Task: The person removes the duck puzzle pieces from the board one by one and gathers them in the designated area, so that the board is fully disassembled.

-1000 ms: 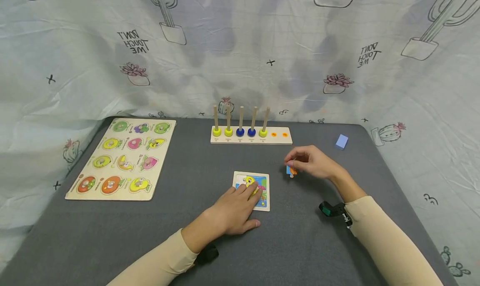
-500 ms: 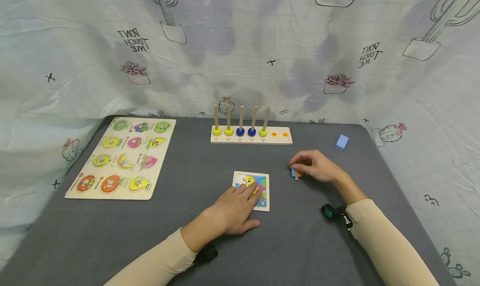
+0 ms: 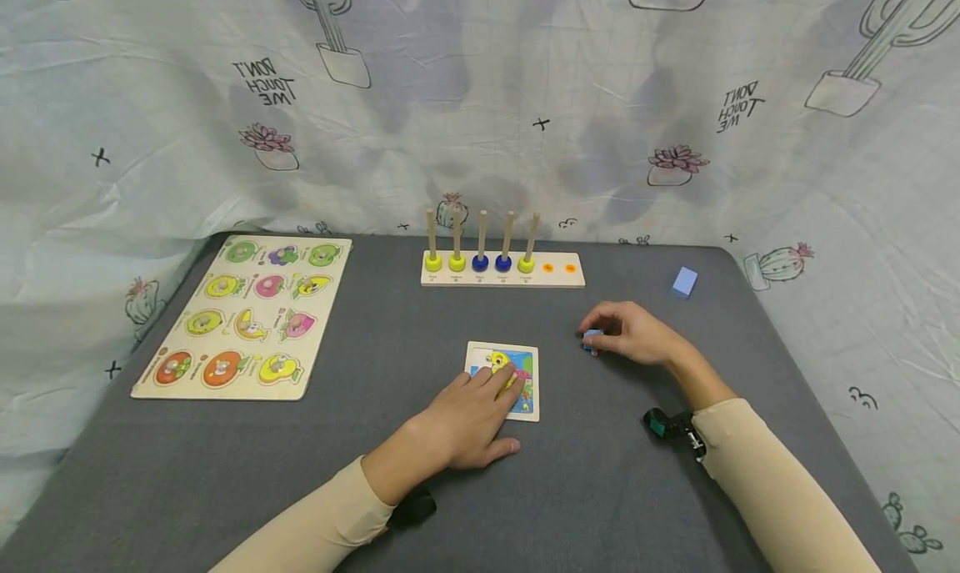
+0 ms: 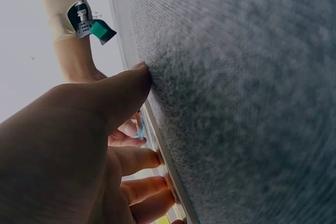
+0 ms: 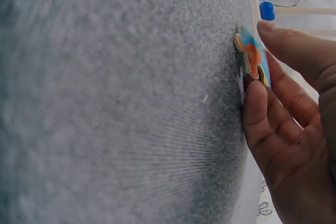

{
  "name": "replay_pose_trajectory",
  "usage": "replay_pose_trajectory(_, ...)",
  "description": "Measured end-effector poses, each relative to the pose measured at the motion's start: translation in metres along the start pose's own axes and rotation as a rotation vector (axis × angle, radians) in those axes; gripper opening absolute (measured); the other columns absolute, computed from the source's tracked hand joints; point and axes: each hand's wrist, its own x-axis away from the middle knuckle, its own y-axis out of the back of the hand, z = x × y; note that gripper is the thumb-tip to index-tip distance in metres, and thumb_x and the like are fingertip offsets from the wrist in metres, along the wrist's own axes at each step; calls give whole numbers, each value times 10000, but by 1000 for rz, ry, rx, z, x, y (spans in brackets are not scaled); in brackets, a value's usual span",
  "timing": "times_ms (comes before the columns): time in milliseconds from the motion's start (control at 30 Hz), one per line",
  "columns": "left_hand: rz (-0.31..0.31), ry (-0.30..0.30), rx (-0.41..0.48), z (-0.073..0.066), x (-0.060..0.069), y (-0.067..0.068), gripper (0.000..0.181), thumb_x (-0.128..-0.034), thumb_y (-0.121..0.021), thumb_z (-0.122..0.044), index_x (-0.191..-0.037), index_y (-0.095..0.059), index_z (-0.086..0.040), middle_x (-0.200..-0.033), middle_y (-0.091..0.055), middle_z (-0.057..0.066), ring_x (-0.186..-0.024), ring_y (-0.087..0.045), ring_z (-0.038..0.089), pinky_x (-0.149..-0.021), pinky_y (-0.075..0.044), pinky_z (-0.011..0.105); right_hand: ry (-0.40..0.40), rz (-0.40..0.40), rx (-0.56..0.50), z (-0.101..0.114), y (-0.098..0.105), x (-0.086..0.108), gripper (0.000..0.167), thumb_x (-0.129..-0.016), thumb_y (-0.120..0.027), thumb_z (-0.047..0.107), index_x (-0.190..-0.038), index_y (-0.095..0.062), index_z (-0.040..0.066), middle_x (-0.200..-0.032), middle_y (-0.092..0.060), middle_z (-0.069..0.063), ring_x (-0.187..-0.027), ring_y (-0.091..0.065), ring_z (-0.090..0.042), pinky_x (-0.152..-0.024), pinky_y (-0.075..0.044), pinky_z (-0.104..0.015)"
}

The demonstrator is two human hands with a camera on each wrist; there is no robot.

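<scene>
Right grip (image 3: 630,333) shifted rightward; puzzle piece (image 5: 253,53) pinched at its fingertips (image 5: 256,96).

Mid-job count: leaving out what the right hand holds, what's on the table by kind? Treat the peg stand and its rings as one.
Boards: 2 (jigsaw board under the left hand; fruit board)
Peg stand: 1
Blue block: 1
Total: 4

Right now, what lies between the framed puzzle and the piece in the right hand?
In the head view, only bare grey tablecloth lies between the framed puzzle and the piece.
</scene>
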Motion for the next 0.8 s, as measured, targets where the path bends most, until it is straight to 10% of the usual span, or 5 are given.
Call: replay_pose_trajectory(800,2,8,28,1,1,1,840,-1003,-518,-626,-1641,-269,-140,-1692,-252,62,-1499,-329,264,-1176,-342,484,117,-122,190,15,0,1,92,-977,-717,123,-1063,-742,103,-996,-638,42,-767,-576,-126,-647,-487,-295)
